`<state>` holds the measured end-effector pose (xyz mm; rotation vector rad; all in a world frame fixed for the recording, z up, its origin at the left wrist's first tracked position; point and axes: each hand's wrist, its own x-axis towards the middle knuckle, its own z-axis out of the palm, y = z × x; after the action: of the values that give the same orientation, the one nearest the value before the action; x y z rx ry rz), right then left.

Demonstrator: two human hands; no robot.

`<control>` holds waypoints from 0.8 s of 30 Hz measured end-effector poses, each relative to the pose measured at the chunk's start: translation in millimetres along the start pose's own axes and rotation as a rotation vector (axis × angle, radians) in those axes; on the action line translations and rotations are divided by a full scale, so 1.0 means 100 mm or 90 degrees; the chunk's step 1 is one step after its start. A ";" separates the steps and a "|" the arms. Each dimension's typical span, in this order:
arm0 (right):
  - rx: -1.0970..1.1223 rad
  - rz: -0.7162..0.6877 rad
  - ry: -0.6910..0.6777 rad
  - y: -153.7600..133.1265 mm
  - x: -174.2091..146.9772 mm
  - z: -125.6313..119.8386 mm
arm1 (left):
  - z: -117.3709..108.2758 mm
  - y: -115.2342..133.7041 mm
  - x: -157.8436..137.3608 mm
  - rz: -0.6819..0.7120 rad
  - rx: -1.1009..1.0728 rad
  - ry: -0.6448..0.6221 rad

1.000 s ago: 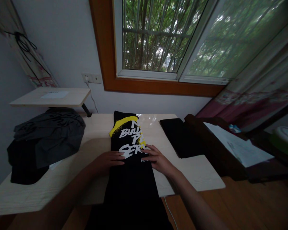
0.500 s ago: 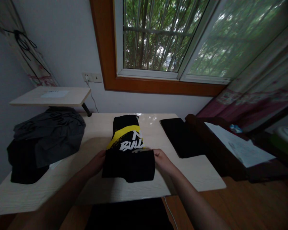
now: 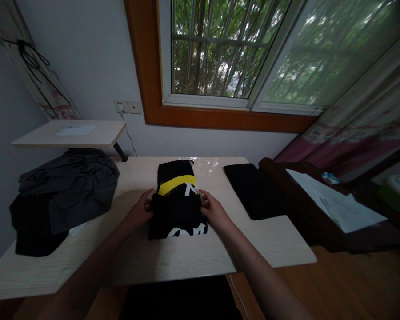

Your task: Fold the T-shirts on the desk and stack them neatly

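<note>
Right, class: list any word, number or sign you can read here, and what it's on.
No whole word is readable.
Black garment: white letters, cut off by folds.
Paper on the raised shelf: marks too small.
Large paper at right: marks too faint.

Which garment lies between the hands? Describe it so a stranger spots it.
Below the window, find the pale tabletop. Near its middle, between the left hand and the right hand, lies a folded black garment. Yellow and white print sets it apart from the dark grey clothes at left and the flat black item at right.
</note>
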<state>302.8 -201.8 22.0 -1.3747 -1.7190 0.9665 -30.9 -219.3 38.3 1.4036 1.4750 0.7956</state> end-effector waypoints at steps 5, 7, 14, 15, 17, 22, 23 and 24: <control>-0.096 -0.102 0.029 -0.02 -0.03 0.00 | 0.05 -0.02 0.01 0.116 0.190 0.106; -0.104 -0.095 0.048 -0.01 -0.02 0.00 | 0.07 -0.03 0.03 0.142 0.247 0.145; -0.080 0.010 0.068 -0.02 0.06 0.03 | 0.09 0.06 0.12 0.080 0.334 0.128; -0.063 0.021 0.058 -0.02 0.06 0.03 | 0.09 0.09 0.12 0.063 0.319 0.113; -0.027 0.031 0.044 0.00 0.07 0.04 | 0.09 0.13 0.11 0.041 0.290 0.093; 0.036 0.036 -0.021 0.05 0.02 0.00 | -0.01 0.13 0.00 0.035 0.226 0.035; 0.040 0.039 -0.044 0.05 -0.01 -0.02 | -0.04 0.12 -0.05 0.033 0.212 0.010; 0.041 0.044 -0.071 0.05 -0.04 -0.05 | -0.07 0.12 -0.09 0.029 0.200 -0.018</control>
<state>309.9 -204.5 19.6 -1.3683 -1.7150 1.1469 -33.5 -225.7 53.1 1.6790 1.5999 0.5859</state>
